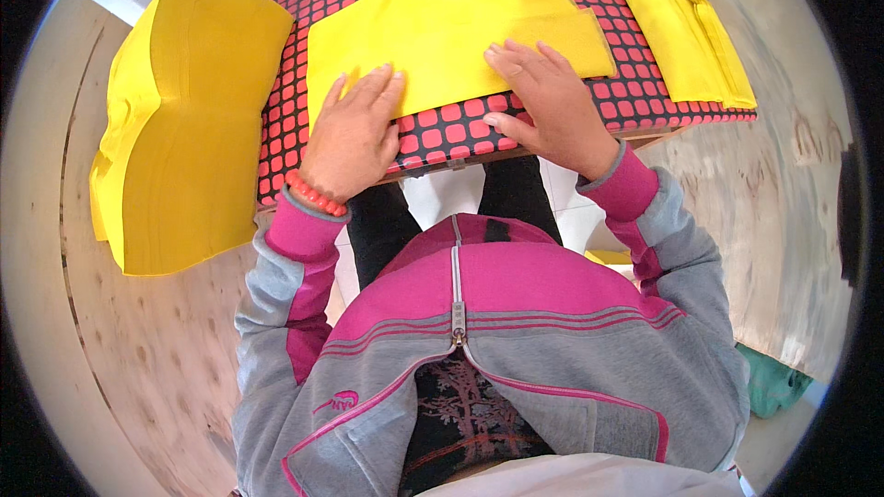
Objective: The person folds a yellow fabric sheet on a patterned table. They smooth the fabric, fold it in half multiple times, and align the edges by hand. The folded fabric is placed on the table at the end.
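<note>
A folded piece of yellow cloth (442, 28) lies flat across a padded surface covered in pink-and-black checked fabric (451, 133). My left hand (354, 129), with a red bead bracelet (316, 193) at the wrist, rests at the cloth's near left edge, fingers stretched out on it. Over the near right part of the cloth is my right hand (543, 101), its fingers spread and the thumb out over the checked fabric. Neither hand grips anything. The cloth's right end shows layered edges.
To the left, a thick stack of yellow cloth (193, 129) hangs over wooden boarding (138, 340). More folded yellow cloth (677, 23) lies at the right end of the checked surface. Plywood (764, 193) stands on the right, with green material (772, 382) low beside it.
</note>
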`<state>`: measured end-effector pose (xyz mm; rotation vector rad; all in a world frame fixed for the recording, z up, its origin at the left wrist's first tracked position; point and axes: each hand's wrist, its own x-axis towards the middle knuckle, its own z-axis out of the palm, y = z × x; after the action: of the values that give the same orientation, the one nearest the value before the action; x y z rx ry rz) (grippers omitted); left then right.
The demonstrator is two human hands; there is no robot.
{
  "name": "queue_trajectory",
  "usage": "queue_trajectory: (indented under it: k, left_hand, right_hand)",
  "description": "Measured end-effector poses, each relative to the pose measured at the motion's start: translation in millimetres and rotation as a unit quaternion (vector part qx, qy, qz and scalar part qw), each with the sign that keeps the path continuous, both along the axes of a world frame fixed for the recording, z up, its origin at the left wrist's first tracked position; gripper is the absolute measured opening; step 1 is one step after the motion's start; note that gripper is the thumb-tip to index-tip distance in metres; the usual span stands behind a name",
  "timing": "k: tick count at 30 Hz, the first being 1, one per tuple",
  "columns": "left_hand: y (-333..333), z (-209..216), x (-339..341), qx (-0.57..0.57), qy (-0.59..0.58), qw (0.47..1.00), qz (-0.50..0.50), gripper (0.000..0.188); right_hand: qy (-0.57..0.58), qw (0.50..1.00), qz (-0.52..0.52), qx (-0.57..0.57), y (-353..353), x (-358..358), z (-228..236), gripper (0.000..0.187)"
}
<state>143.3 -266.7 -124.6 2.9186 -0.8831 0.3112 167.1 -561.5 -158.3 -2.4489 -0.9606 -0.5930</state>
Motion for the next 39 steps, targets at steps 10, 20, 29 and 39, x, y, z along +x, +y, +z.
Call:
queue_trajectory:
  k: [10,20,29,39]
  left_hand:
    - [-25.6,4.8,13.9,0.079,-0.046,0.996,-0.014,0.055]
    - [-12.9,13.4,29.8,0.023,-0.043,0.998,-0.026,0.054]
    - [-41.3,17.1,-23.4,-0.598,0.296,0.743,0.040,0.043]
    - [-73.7,-28.4,0.7,-0.699,0.555,0.443,0.082,0.034]
  right_hand:
    - [0.007,0.999,0.036,-0.022,9.5,13.7,9.4,0.056]
    - [-0.137,0.987,0.003,-0.084,-19.8,39.9,12.2,0.023]
    - [-0.047,0.971,-0.161,-0.169,-15.0,-18.9,32.1,0.021]
    - [-0.024,0.992,-0.104,-0.068,66.6,-82.1,44.3,0.026]
